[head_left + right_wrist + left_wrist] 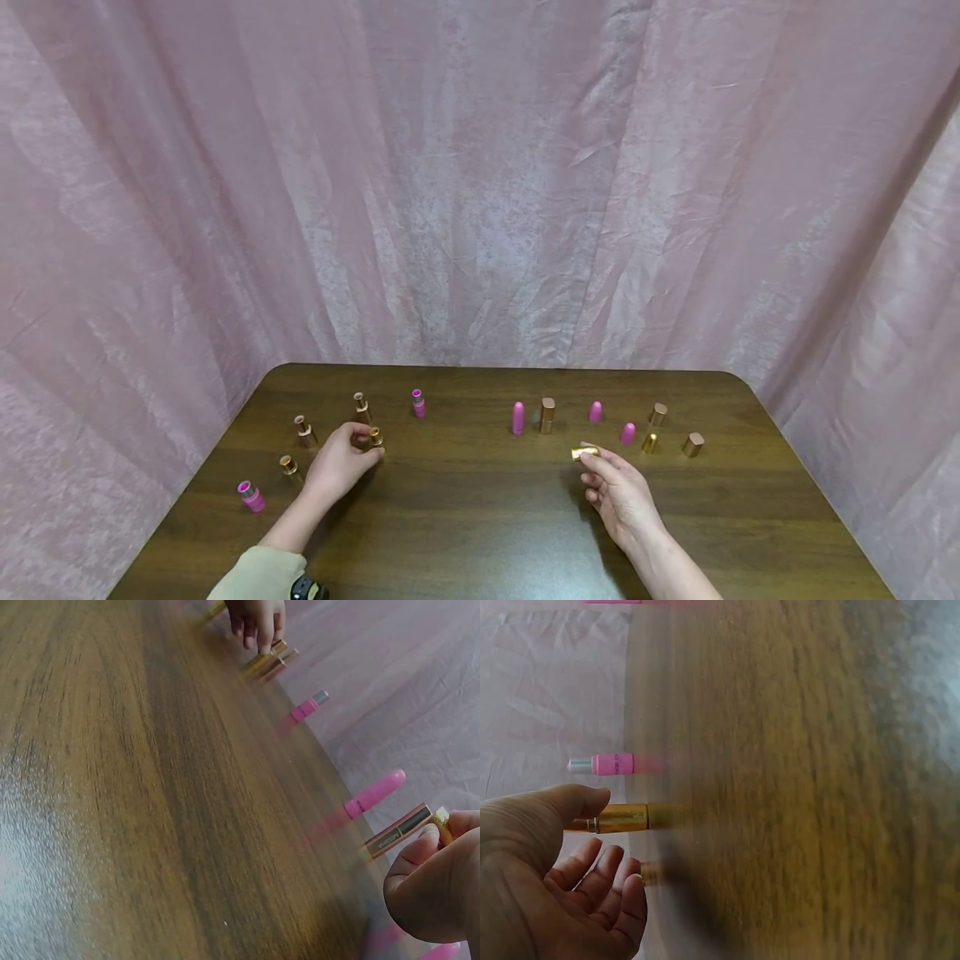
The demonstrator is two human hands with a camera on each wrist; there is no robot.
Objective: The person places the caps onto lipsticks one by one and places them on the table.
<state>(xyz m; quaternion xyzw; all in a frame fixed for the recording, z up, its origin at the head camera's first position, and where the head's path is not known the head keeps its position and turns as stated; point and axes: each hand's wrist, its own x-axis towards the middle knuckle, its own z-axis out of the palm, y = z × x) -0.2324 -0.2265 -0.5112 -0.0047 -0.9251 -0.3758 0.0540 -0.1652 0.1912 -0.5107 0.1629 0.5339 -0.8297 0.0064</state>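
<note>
Around an uncapped gold lipstick [377, 437] standing on the table, my left hand [342, 463] has its thumb on one side and loosely bent fingers on the other. In the left wrist view a gap shows between the gold tube [622, 817] and those fingertips. A shiny gold lipstick cap [584, 452] is pinched between the thumb and fingers of my right hand [617, 493], tipped on its side above the table. Part of that cap [442, 827] shows past the thumb in the right wrist view.
Uncapped lipsticks stand at left: pink [251, 497], gold [291, 470], rose-gold [306, 433], another pink [419, 405]. Capped pink [518, 419] and rose-gold [547, 416] lipsticks stand right of centre. Farther right are pink caps [627, 433], rose-gold caps [693, 445] and a gold cap [650, 443].
</note>
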